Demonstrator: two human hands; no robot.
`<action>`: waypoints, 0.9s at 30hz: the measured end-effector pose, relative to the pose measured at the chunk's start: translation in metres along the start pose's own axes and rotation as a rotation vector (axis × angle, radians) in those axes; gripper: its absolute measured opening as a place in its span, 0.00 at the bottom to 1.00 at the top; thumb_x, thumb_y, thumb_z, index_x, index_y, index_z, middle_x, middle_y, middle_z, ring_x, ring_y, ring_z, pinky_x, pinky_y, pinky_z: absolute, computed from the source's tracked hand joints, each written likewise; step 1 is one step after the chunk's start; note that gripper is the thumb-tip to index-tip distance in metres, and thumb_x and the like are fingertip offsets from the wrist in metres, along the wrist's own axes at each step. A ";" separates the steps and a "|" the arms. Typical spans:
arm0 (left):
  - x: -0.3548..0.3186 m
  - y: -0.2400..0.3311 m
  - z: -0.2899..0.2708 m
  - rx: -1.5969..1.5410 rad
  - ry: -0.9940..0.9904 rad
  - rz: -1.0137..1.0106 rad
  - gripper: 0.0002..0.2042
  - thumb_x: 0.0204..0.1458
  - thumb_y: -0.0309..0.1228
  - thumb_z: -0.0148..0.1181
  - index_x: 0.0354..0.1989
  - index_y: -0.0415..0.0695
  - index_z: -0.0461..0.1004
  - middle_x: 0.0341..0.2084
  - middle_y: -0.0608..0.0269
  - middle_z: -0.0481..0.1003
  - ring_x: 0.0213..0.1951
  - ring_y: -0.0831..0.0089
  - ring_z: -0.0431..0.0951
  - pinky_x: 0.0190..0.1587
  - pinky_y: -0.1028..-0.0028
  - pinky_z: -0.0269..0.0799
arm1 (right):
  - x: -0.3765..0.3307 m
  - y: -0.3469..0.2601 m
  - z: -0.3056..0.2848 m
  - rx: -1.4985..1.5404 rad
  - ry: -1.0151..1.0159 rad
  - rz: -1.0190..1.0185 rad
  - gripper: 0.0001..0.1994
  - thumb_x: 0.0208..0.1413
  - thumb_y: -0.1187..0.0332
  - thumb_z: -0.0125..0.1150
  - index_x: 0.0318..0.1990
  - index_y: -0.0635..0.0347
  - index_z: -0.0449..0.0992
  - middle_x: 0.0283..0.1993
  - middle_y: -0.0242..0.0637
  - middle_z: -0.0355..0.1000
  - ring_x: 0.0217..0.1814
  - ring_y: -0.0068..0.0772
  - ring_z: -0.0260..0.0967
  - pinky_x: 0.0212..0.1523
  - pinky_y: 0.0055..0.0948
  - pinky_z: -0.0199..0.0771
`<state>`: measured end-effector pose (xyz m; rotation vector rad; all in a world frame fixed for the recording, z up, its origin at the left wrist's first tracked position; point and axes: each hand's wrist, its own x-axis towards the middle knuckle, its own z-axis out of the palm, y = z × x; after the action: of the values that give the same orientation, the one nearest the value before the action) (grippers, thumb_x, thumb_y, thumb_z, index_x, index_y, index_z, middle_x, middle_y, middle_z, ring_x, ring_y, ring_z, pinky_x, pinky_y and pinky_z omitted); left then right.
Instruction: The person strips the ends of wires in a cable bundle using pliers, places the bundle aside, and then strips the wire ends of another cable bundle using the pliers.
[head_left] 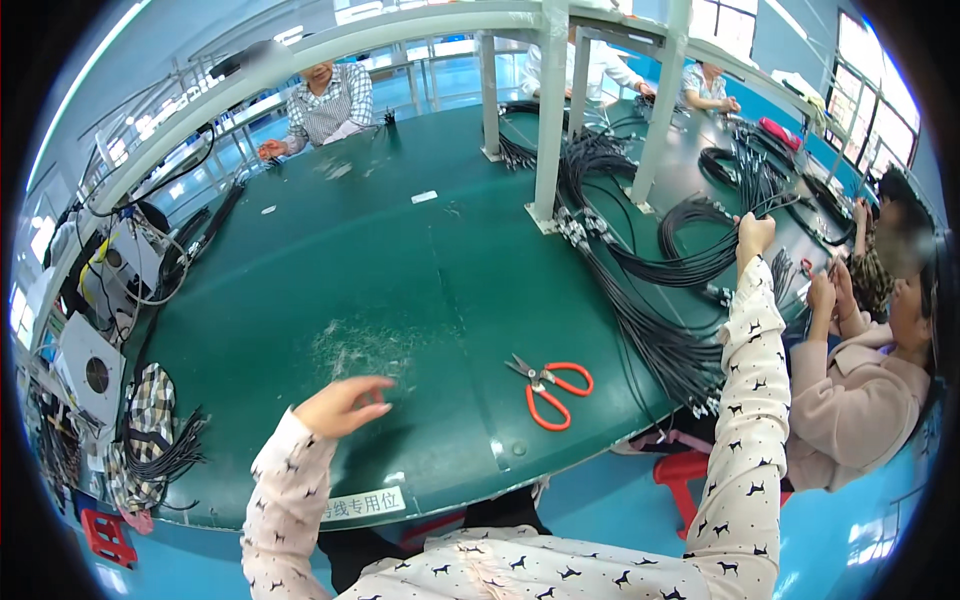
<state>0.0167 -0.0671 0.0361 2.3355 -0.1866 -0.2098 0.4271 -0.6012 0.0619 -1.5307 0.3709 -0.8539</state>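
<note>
— Where are we?
— Our right hand [755, 232] grips the cables [690, 250] across the counter [400, 250]; left hand [345, 405] hovers half-open, empty (scissors [550, 388] untouched). Most remains undone, we judge.

Scissors [548, 388] and cable bundles [660, 330] rightward

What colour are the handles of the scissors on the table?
Orange-red, seen in the head view: scissors lying on the green table.

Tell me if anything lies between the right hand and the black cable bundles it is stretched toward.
Nothing visible does. The right hand is already at the looped black cables, fingers against the strands, though I cannot tell whether they grip. The left hand hovers empty over the green table, with orange-handled scissors lying apart to its right.
</note>
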 end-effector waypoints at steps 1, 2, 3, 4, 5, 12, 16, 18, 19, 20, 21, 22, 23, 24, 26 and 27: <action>-0.010 -0.003 -0.004 -0.009 0.008 0.012 0.17 0.48 0.31 0.55 0.47 0.40 0.65 0.27 0.61 0.71 0.26 0.76 0.69 0.28 0.77 0.65 | 0.013 -0.005 0.003 0.000 0.000 -0.017 0.10 0.42 0.74 0.55 0.33 0.71 0.68 0.30 0.42 0.68 0.37 0.34 0.69 0.39 0.31 0.68; -0.018 -0.007 -0.007 -0.042 0.012 -0.082 0.17 0.49 0.30 0.54 0.48 0.39 0.64 0.28 0.62 0.71 0.28 0.77 0.70 0.31 0.78 0.66 | 0.026 -0.011 0.005 -0.107 0.075 -0.217 0.14 0.43 0.71 0.55 0.37 0.71 0.67 0.34 0.45 0.68 0.40 0.38 0.67 0.42 0.35 0.67; -0.023 -0.011 -0.006 -0.078 0.020 -0.182 0.17 0.50 0.28 0.52 0.49 0.38 0.63 0.29 0.62 0.71 0.30 0.79 0.70 0.33 0.79 0.67 | 0.036 -0.014 0.011 -0.208 0.144 -0.419 0.18 0.44 0.67 0.56 0.40 0.71 0.66 0.39 0.48 0.68 0.44 0.43 0.66 0.45 0.38 0.65; -0.022 -0.015 -0.003 -0.092 0.034 -0.176 0.17 0.50 0.28 0.52 0.49 0.38 0.63 0.29 0.62 0.71 0.30 0.79 0.70 0.33 0.79 0.67 | 0.045 -0.017 0.018 -0.308 0.215 -0.620 0.22 0.44 0.64 0.56 0.44 0.72 0.65 0.43 0.51 0.67 0.48 0.47 0.65 0.47 0.42 0.63; -0.020 -0.020 0.000 -0.151 0.052 -0.206 0.17 0.50 0.28 0.52 0.49 0.38 0.63 0.29 0.62 0.71 0.30 0.79 0.70 0.34 0.80 0.67 | 0.052 -0.017 0.023 -0.303 0.208 -0.640 0.22 0.44 0.64 0.56 0.44 0.72 0.65 0.43 0.51 0.67 0.48 0.47 0.65 0.47 0.42 0.63; -0.050 -0.017 0.019 -0.213 0.127 -0.242 0.17 0.51 0.29 0.51 0.48 0.37 0.63 0.27 0.61 0.71 0.29 0.78 0.71 0.32 0.78 0.67 | -0.024 0.002 0.098 -1.065 0.036 -0.880 0.28 0.50 0.52 0.49 0.52 0.63 0.60 0.51 0.52 0.62 0.57 0.51 0.54 0.53 0.38 0.57; -0.033 -0.021 0.022 -0.150 0.171 -0.093 0.17 0.50 0.33 0.52 0.47 0.38 0.64 0.25 0.59 0.72 0.27 0.75 0.72 0.31 0.76 0.67 | -0.007 0.019 0.095 -0.741 -0.442 -1.096 0.19 0.48 0.62 0.53 0.45 0.67 0.66 0.45 0.54 0.65 0.49 0.51 0.60 0.48 0.37 0.61; -0.045 -0.020 0.018 -0.127 0.209 -0.098 0.17 0.50 0.33 0.53 0.47 0.38 0.64 0.25 0.59 0.72 0.28 0.74 0.72 0.31 0.75 0.68 | -0.057 -0.004 0.094 -0.602 -0.651 -1.003 0.15 0.46 0.66 0.56 0.40 0.68 0.68 0.40 0.52 0.66 0.45 0.50 0.63 0.46 0.36 0.62; -0.053 -0.021 0.016 -0.133 0.223 -0.120 0.16 0.51 0.33 0.52 0.47 0.39 0.64 0.25 0.59 0.72 0.28 0.75 0.72 0.31 0.75 0.68 | -0.084 -0.014 0.098 -0.523 -0.711 -0.999 0.14 0.44 0.68 0.57 0.37 0.68 0.68 0.37 0.51 0.67 0.43 0.50 0.63 0.45 0.36 0.62; -0.067 -0.022 0.012 -0.136 0.230 -0.133 0.16 0.51 0.32 0.52 0.46 0.39 0.65 0.25 0.59 0.72 0.28 0.75 0.73 0.31 0.75 0.68 | -0.117 -0.033 0.099 -0.502 -0.727 -1.006 0.14 0.44 0.68 0.57 0.37 0.68 0.68 0.37 0.51 0.67 0.43 0.50 0.63 0.45 0.36 0.62; -0.087 -0.024 0.008 -0.132 0.251 -0.157 0.16 0.51 0.32 0.52 0.46 0.39 0.65 0.25 0.59 0.72 0.28 0.75 0.73 0.31 0.75 0.68 | -0.160 -0.054 0.099 -0.437 -0.884 -1.004 0.14 0.44 0.68 0.57 0.37 0.67 0.68 0.38 0.51 0.66 0.43 0.50 0.63 0.45 0.36 0.62; -0.107 -0.030 0.006 -0.174 0.295 -0.178 0.16 0.51 0.32 0.52 0.46 0.39 0.65 0.25 0.60 0.72 0.28 0.75 0.73 0.31 0.76 0.68 | -0.202 -0.071 0.098 -0.373 -1.039 -1.000 0.14 0.44 0.68 0.57 0.37 0.67 0.68 0.39 0.51 0.66 0.44 0.49 0.63 0.46 0.36 0.62; -0.118 -0.037 0.002 -0.219 0.331 -0.176 0.15 0.51 0.32 0.52 0.46 0.39 0.65 0.25 0.60 0.72 0.28 0.76 0.73 0.31 0.76 0.68 | -0.236 -0.089 0.093 -0.355 -1.147 -1.016 0.15 0.44 0.68 0.58 0.38 0.67 0.68 0.41 0.51 0.65 0.45 0.49 0.62 0.47 0.36 0.61; -0.130 -0.045 -0.002 -0.264 0.364 -0.172 0.15 0.51 0.32 0.51 0.46 0.39 0.65 0.25 0.60 0.72 0.28 0.76 0.73 0.31 0.76 0.68 | -0.268 -0.103 0.087 -0.340 -1.253 -1.030 0.15 0.44 0.68 0.58 0.39 0.66 0.67 0.43 0.52 0.64 0.47 0.49 0.62 0.48 0.36 0.60; -0.160 -0.064 -0.008 -0.271 0.413 -0.182 0.15 0.51 0.31 0.51 0.46 0.39 0.65 0.25 0.61 0.72 0.28 0.77 0.72 0.31 0.77 0.68 | -0.332 -0.120 0.072 -0.344 -1.391 -1.104 0.17 0.43 0.67 0.59 0.41 0.65 0.67 0.48 0.50 0.62 0.53 0.47 0.58 0.52 0.34 0.59; -0.179 -0.072 -0.013 -0.276 0.453 -0.194 0.14 0.51 0.31 0.51 0.45 0.39 0.65 0.25 0.62 0.72 0.28 0.77 0.72 0.31 0.78 0.68 | -0.364 -0.132 0.062 -0.316 -1.489 -1.106 0.18 0.43 0.67 0.60 0.42 0.65 0.66 0.50 0.50 0.61 0.54 0.47 0.57 0.53 0.35 0.57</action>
<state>-0.1499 0.0277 0.0104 2.0608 0.2772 0.1906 0.1934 -0.2869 0.0839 -2.2104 -1.5911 -0.1887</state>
